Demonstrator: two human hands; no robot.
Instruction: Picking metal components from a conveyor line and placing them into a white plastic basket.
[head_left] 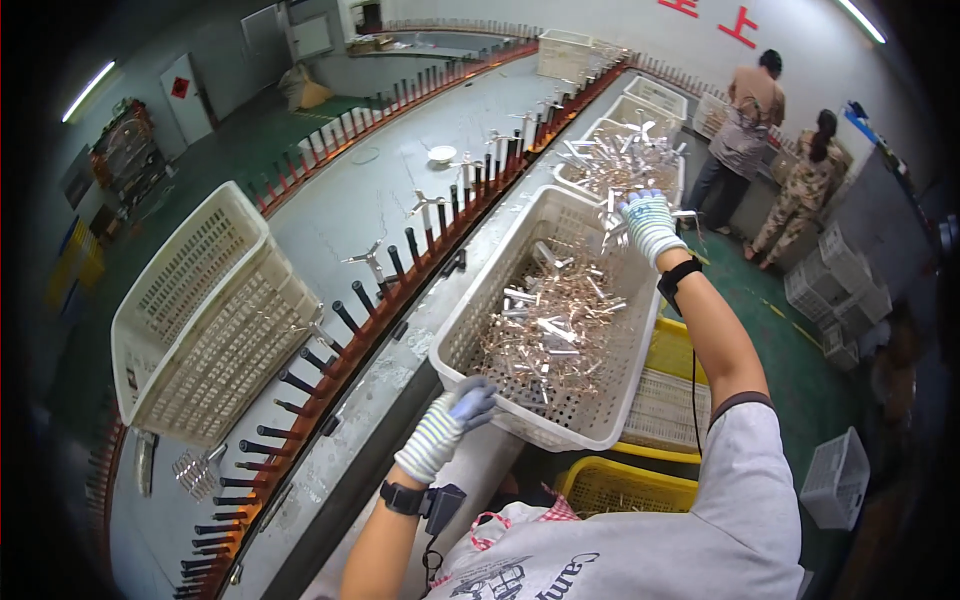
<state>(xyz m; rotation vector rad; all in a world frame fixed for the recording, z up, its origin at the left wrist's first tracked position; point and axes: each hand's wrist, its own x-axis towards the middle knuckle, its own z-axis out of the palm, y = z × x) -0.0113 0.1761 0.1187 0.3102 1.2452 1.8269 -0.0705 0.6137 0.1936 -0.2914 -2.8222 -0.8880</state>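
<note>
My left hand (455, 428), in a striped glove with bluish fingers, is at the near left corner of a white perforated plastic crate (606, 432). Its fingers are curled together at the rim. In this crate lies a tangled heap of shiny metal parts (550, 330), some thin and coppery, some silver tubes. My right hand (650, 224), gloved alike, reaches over the crate's far end. Its fingers are closed around silver metal parts (613, 236), partly hidden by the glove. Just beyond stands a second white crate (683, 178), heaped with similar parts.
Left of the crates runs a conveyor track (395, 290) with upright black-tipped rods, some bearing silver parts. Stacked white crates (200, 330) stand beyond it. Yellow crates (625, 485) are below. Two people (745, 125) work at the back right. A white basket (835, 480) sits on the floor.
</note>
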